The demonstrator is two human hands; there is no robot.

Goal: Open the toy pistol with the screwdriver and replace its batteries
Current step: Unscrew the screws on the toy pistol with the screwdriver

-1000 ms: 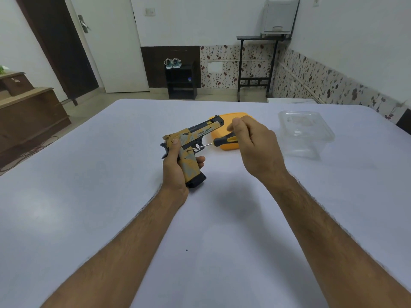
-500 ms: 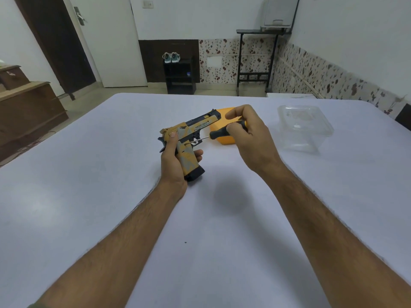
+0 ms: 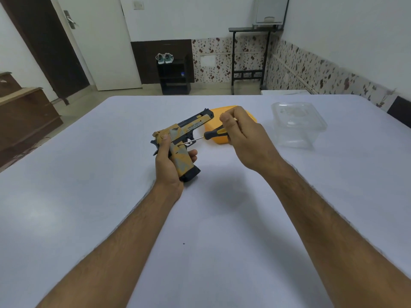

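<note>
Fingers (image 3: 231,121) of the right hand (image 3: 246,141) are curled round the black-and-yellow handle of the screwdriver (image 3: 214,134), pinching it near its rear end. Its thin metal shaft runs leftward and slightly down, with the tip set against the side of the toy pistol (image 3: 182,143) just above the grip, beside the trigger guard. Left hand (image 3: 166,167) grasps the pistol by the grip, thumb laid along the rear of the slide, fingertips showing round the front of the grip. Pistol is held above the surface (image 3: 89,207), roughly at its centre, barrel angled up and to the right, black magazine base pointing down toward the person. Finish is tan and yellow with a dark slide top; lettering on the slide is too small to read.

Just behind the right hand an orange lid or tray (image 3: 222,138) lies on the surface. Further right stands a clear plastic container (image 3: 298,125), well apart from the pistol. Both forearms are bare.
</note>
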